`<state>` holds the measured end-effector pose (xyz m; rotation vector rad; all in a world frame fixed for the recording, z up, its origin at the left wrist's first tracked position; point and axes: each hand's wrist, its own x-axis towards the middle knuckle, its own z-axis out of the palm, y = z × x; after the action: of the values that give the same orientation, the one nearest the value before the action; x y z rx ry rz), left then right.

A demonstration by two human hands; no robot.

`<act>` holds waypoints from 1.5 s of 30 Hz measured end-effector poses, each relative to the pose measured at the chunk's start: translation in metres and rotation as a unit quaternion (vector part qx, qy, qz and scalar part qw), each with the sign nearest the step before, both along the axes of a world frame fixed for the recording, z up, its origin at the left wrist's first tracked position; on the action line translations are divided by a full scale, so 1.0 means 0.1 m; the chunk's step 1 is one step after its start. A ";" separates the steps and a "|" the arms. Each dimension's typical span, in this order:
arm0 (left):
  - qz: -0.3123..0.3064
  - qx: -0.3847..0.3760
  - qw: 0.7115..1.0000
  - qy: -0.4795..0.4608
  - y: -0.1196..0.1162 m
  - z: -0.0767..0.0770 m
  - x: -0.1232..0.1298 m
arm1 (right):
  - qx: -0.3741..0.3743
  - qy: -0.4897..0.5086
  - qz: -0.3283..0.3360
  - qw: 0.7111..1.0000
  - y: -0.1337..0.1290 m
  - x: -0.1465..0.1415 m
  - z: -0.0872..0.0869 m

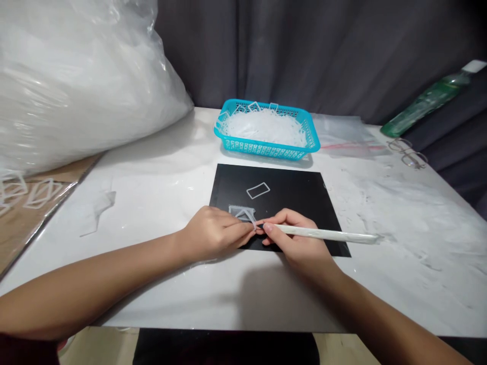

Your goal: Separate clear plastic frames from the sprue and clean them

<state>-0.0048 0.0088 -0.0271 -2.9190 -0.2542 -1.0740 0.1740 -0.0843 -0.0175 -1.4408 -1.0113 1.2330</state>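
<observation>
Thin whitish plastic frame (251, 218): angular, partly hidden, above black rectangular mat (300, 195).
Left hand (215, 233): pinched on frame.
Right hand (302, 238): clamped around white, dark-tipped stick tool (331, 234).
White table (152, 203): beneath mat.
Dark grey fabric curtain (304, 50): behind table.

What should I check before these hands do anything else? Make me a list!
1. Right hand gripping the long white tool: ok.
2. Left hand pinching the translucent piece firmly: cannot tell; its fingertips are at the piece, but the grip is partly hidden.
3. Fingers well away from the tool's dark tip: not ok; fingertips are right beside it.
4. Black mat under the fingertips: ok.
5. Tip safe to touch: cannot tell; too small to see if it's sharp.
6. Green bottle away from both hands: ok.
</observation>
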 end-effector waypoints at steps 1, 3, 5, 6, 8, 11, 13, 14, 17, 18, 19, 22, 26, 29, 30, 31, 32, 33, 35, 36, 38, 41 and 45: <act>-0.004 -0.010 1.000 -0.001 0.00 0.01 0.01 | 0.013 -0.018 -0.004 1.000 0.00 0.01 -0.01; -0.024 -0.052 0.998 -0.003 -0.01 0.03 0.01 | 0.047 -0.089 -0.019 0.995 0.01 0.04 -0.02; -0.082 -0.130 0.988 -0.007 -0.03 0.08 0.00 | 0.088 -0.189 -0.044 0.977 0.03 0.12 -0.01; -0.121 -0.180 0.976 -0.016 -0.05 0.12 -0.02 | 0.105 -0.238 -0.058 0.964 0.04 0.16 0.00; -0.185 -0.293 0.937 -0.042 -0.08 0.22 -0.08 | 0.126 -0.318 -0.080 0.936 0.08 0.26 0.02; -0.178 -0.483 0.854 -0.080 -0.09 0.38 -0.17 | 0.121 -0.402 -0.094 0.903 0.14 0.41 0.04; -0.148 -0.600 0.784 -0.054 -0.06 0.45 -0.19 | 0.125 -0.413 -0.117 0.895 0.17 0.47 0.03; -0.127 -0.648 0.751 -0.021 -0.04 0.47 -0.19 | 0.140 -0.387 -0.137 0.901 0.18 0.48 0.02; -0.059 -0.738 0.662 0.120 0.00 0.43 -0.13 | 0.208 -0.142 -0.175 0.952 0.21 0.49 0.02; -0.054 -0.755 0.636 0.148 0.01 0.40 -0.11 | 0.216 -0.031 -0.163 0.962 0.22 0.48 0.04; -0.067 -0.773 0.612 0.155 0.00 0.37 -0.09 | 0.211 0.072 -0.138 0.965 0.22 0.48 0.05; -0.163 -0.827 0.538 0.029 -0.02 0.34 -0.04 | 0.149 0.249 -0.024 0.957 0.19 0.48 0.10; -0.152 -0.833 0.456 -0.272 0.12 0.39 -0.04 | 0.070 0.292 0.165 0.939 0.11 0.49 0.10; -0.064 -0.797 0.448 -0.400 0.37 0.41 -0.08 | 0.050 0.277 0.279 0.918 0.05 0.51 0.06; -0.040 -0.783 0.453 -0.424 0.45 0.40 -0.10 | 0.045 0.269 0.309 0.911 0.03 0.52 0.05; -0.020 -0.770 0.461 -0.441 0.52 0.39 -0.11 | 0.041 0.259 0.336 0.905 0.01 0.54 0.04; -0.004 -0.757 0.470 -0.453 0.57 0.37 -0.12 | 0.035 0.249 0.362 0.898 -0.01 0.56 0.03; 0.007 -0.747 0.479 -0.461 0.62 0.34 -0.13 | 0.026 0.236 0.388 0.891 -0.02 0.59 0.02; 0.021 -0.733 0.490 -0.472 0.67 0.29 -0.13 | 0.005 0.204 0.439 0.875 -0.05 0.63 0.01; 0.026 -0.727 0.493 -0.477 0.68 0.26 -0.12 | -0.007 0.186 0.463 0.867 -0.06 0.65 0.01; 0.042 -0.717 0.496 -0.488 0.71 0.22 -0.11 | -0.025 0.149 0.506 0.849 -0.08 0.69 0.03; 0.079 -0.699 0.490 -0.514 0.81 0.20 -0.14 | -0.014 0.104 0.556 0.824 -0.09 0.73 0.09; 0.105 -0.689 0.475 -0.537 0.91 0.22 -0.18 | 0.049 0.071 0.576 0.813 -0.08 0.77 0.18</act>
<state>-0.0229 0.0998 -0.0050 -1.5444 -2.2657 -3.6315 0.2513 -0.0924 0.0003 -0.5214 -1.9092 2.0236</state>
